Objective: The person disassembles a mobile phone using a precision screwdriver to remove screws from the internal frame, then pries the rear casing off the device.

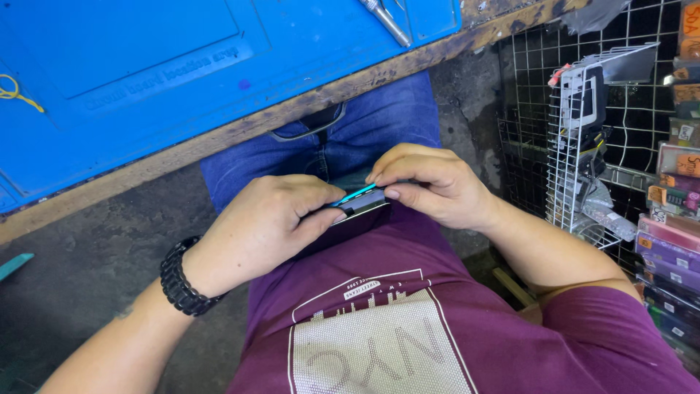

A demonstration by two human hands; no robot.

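Observation:
A thin flat phone point(359, 202) with a teal edge lies edge-up over my lap, held between both hands. My left hand point(262, 226) wraps its left end, the thumb pressing along the near side. Its right end is pinched by my right hand point(434, 182), whose fingers curl over the top. Most of the phone is hidden under the fingers. A black beaded bracelet point(182, 281) circles my left wrist. Below the hands are my purple shirt point(408, 321) and blue jeans point(364, 128).
A blue work mat point(146, 66) covers a worn wooden bench point(292, 109) ahead, with a metal tool point(386, 20) at its far edge and a yellow wire point(14, 91) at the left. A white wire rack point(576, 146) with phone accessories and stacked packages point(674, 219) stands at the right.

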